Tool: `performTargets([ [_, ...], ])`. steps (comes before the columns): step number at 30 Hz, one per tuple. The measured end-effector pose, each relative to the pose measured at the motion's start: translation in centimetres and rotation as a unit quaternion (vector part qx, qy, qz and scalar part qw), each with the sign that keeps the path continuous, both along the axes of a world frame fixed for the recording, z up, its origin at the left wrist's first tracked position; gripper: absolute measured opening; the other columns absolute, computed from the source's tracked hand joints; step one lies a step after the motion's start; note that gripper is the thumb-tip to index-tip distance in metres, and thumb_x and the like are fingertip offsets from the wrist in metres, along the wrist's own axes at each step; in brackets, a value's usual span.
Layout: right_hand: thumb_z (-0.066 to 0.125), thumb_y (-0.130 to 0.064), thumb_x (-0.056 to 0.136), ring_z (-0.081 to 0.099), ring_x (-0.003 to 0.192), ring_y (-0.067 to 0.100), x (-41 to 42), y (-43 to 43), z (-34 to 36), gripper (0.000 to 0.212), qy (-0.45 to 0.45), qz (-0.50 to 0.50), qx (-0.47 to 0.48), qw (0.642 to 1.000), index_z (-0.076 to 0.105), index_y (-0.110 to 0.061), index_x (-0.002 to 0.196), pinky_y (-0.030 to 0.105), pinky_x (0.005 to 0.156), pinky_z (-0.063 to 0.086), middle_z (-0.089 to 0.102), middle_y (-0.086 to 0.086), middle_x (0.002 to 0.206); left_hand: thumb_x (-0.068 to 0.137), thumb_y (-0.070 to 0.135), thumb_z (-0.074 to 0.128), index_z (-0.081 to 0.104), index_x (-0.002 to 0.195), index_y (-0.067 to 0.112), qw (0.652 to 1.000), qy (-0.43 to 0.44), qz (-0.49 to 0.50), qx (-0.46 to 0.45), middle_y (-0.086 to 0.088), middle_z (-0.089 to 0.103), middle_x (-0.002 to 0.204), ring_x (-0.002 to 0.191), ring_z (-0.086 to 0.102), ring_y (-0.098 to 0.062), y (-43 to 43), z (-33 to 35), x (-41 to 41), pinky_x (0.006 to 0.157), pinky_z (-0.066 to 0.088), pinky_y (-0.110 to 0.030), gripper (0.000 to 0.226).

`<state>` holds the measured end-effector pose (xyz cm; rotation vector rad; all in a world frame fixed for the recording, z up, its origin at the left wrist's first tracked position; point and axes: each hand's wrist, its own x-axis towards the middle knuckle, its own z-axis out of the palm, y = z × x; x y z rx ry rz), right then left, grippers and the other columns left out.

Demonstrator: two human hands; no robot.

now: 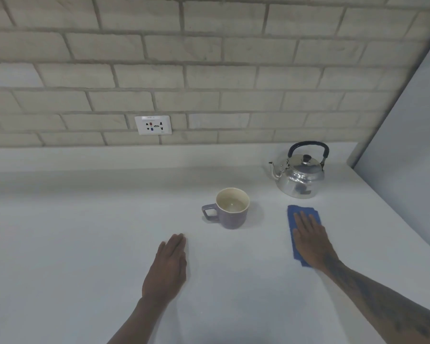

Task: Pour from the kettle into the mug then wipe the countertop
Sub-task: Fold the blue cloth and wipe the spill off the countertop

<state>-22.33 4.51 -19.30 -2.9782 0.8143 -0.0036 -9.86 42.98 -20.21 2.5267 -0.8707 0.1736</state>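
Note:
A shiny steel kettle [299, 173] with a black handle stands upright at the back right of the white countertop [85, 232], spout pointing left. A purple mug [231, 209] with a cream inside stands in the middle, handle to the left, with clear liquid in its bottom. A folded blue cloth [292, 220] lies flat in front of the kettle. My right hand [308, 238] presses flat on the cloth, fingers extended. My left hand [168, 265] rests flat on the bare counter, in front and left of the mug, holding nothing.
A brick wall runs along the back, with a white power socket [153, 125] above the low backsplash. A grey panel [407, 145] closes off the right side beyond the kettle.

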Motion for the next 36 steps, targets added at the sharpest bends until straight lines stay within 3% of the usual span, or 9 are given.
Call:
performTargets([
  [3, 0.019, -0.032, 0.104, 0.004, 0.15, 0.033, 4.3, 1.0, 0.8, 0.058, 0.016, -0.035, 0.009, 0.999, 0.001, -0.009, 0.155, 0.046, 0.121, 0.011, 0.002, 0.011, 0.164, 0.095, 0.027, 0.016, 0.046, 0.142, 0.007, 1.0, -0.003, -0.003, -0.001, -0.002, 0.044, 0.15, 0.141, 0.034, -0.015, -0.1, 0.5, -0.2, 0.119, 0.004, -0.024, 0.06],
  [6, 0.016, -0.031, 0.104, 0.0, 0.151, 0.032, 6.0, 3.2, 0.8, 0.057, 0.031, 0.035, -0.002, 0.999, -0.002, -0.01, 0.155, 0.046, 0.121, 0.009, -0.002, 0.01, 0.164, 0.093, 0.029, 0.014, 0.045, 0.142, 0.006, 1.0, 0.001, 0.001, 0.0, -0.003, 0.043, 0.15, 0.141, 0.034, -0.016, -0.3, 0.7, -0.2, 0.12, 0.006, -0.027, 0.062],
  [13, 0.009, -0.037, 0.103, -0.011, 0.15, 0.021, 0.4, 8.8, 0.1, 0.056, 0.006, 0.175, 0.027, 0.984, -0.004, -0.021, 0.155, 0.037, 0.12, -0.005, -0.009, -0.004, 0.163, 0.093, 0.029, 0.011, 0.038, 0.147, 0.009, 0.999, 0.025, 0.016, 0.024, 0.0, 0.035, 0.155, 0.145, 0.026, -0.013, -0.3, 0.5, -0.3, 0.122, 0.006, -0.031, 0.063],
  [19, 0.008, -0.039, 0.102, -0.017, 0.149, 0.019, -3.6, 11.1, -0.6, 0.057, -0.018, 0.139, 0.021, 0.99, -0.01, -0.021, 0.154, 0.032, 0.117, -0.022, -0.016, -0.005, 0.161, 0.088, 0.035, 0.006, 0.041, 0.145, 0.008, 0.999, 0.03, 0.011, 0.038, -0.002, 0.038, 0.154, 0.144, 0.031, -0.017, -0.4, 0.8, -0.6, 0.122, 0.012, -0.036, 0.072],
  [24, 0.011, -0.039, 0.102, -0.011, 0.15, 0.022, -2.2, 11.5, -0.7, 0.058, -0.021, 0.046, 0.047, 0.998, -0.007, -0.02, 0.155, 0.04, 0.121, -0.004, -0.011, 0.0, 0.163, 0.087, 0.037, 0.002, 0.037, 0.147, 0.009, 0.998, 0.043, 0.019, 0.045, 0.0, 0.035, 0.156, 0.145, 0.026, -0.014, -0.3, 0.8, -0.7, 0.123, 0.009, -0.034, 0.075],
  [28, 0.013, -0.039, 0.103, -0.01, 0.151, 0.026, -1.1, 11.3, -0.4, 0.059, -0.013, 0.037, 0.067, 0.997, -0.006, -0.018, 0.155, 0.042, 0.121, -0.002, -0.009, 0.003, 0.164, 0.088, 0.037, 0.003, 0.038, 0.147, 0.008, 0.997, 0.041, 0.013, 0.059, -0.001, 0.036, 0.155, 0.145, 0.027, -0.014, -0.2, 0.9, -0.7, 0.122, 0.01, -0.034, 0.074],
  [31, 0.012, -0.042, 0.103, -0.01, 0.15, 0.026, -1.2, 10.9, 0.0, 0.06, 0.001, 0.055, 0.087, 0.995, -0.005, -0.017, 0.155, 0.042, 0.121, -0.003, -0.01, 0.004, 0.164, 0.094, 0.028, 0.016, 0.041, 0.145, 0.008, 0.997, 0.046, 0.026, 0.056, -0.002, 0.039, 0.153, 0.144, 0.031, -0.016, -0.3, 1.3, -0.8, 0.121, 0.014, -0.035, 0.061],
  [33, 0.015, -0.041, 0.103, -0.004, 0.151, 0.026, -1.2, 10.2, 1.0, 0.059, -0.013, 0.072, 0.108, 0.992, 0.003, -0.016, 0.155, 0.042, 0.122, 0.003, -0.003, 0.005, 0.164, 0.094, 0.018, 0.028, 0.048, 0.139, 0.007, 0.997, 0.042, 0.04, 0.044, -0.005, 0.046, 0.148, 0.138, 0.04, -0.022, -1.0, 1.9, -1.1, 0.117, 0.025, -0.037, 0.051],
  [36, 0.026, -0.036, 0.103, 0.016, 0.148, 0.025, -0.7, 8.3, 3.0, 0.054, -0.073, 0.071, 0.102, 0.99, 0.023, -0.012, 0.152, 0.041, 0.12, 0.017, 0.018, 0.007, 0.162, 0.084, 0.008, 0.051, 0.062, 0.122, 0.007, 0.999, 0.018, 0.049, 0.006, -0.01, 0.065, 0.124, 0.113, 0.06, -0.033, -3.3, 3.2, -2.7, 0.095, 0.048, -0.04, 0.039],
])
